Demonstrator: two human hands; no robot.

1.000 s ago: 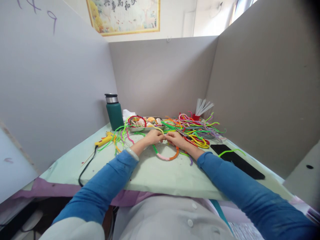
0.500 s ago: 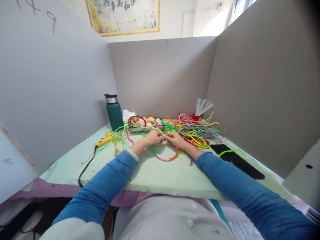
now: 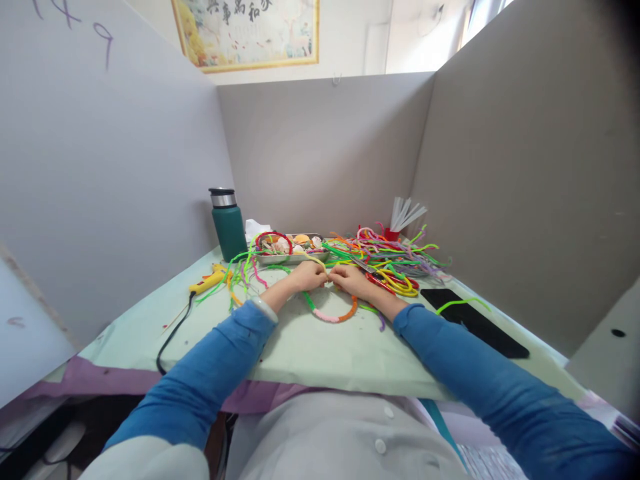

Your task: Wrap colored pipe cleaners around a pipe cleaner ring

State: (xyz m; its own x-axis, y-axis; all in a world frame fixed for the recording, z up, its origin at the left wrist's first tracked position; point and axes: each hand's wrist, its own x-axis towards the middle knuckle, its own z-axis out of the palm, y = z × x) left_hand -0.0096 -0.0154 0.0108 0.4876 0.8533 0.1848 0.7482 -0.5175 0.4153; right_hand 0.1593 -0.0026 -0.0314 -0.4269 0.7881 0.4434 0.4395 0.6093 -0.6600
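Note:
A ring wrapped in green, pink and orange pipe cleaner (image 3: 327,318) hangs below my two hands, its lower arc close to the tabletop. My left hand (image 3: 310,275) is closed in a pinch at the ring's upper part. A pale yellow pipe cleaner (image 3: 318,260) curves up over its fingers. Meeting it fingertip to fingertip, my right hand (image 3: 347,277) pinches the same spot, where the fingers hide most of the pale strand. Just behind my right hand lie scissors (image 3: 364,267) with red handles.
A metal tray (image 3: 295,259) of shells stands behind my hands, with a heap of pipe cleaners (image 3: 395,253) to its right. On the left are a green bottle (image 3: 229,230) and a yellow glue gun (image 3: 207,281) with its cord. A black phone-like slab (image 3: 473,323) lies right.
My fingertips have shifted very slightly at the pinched spot on the ring. Everything else stays where it was.

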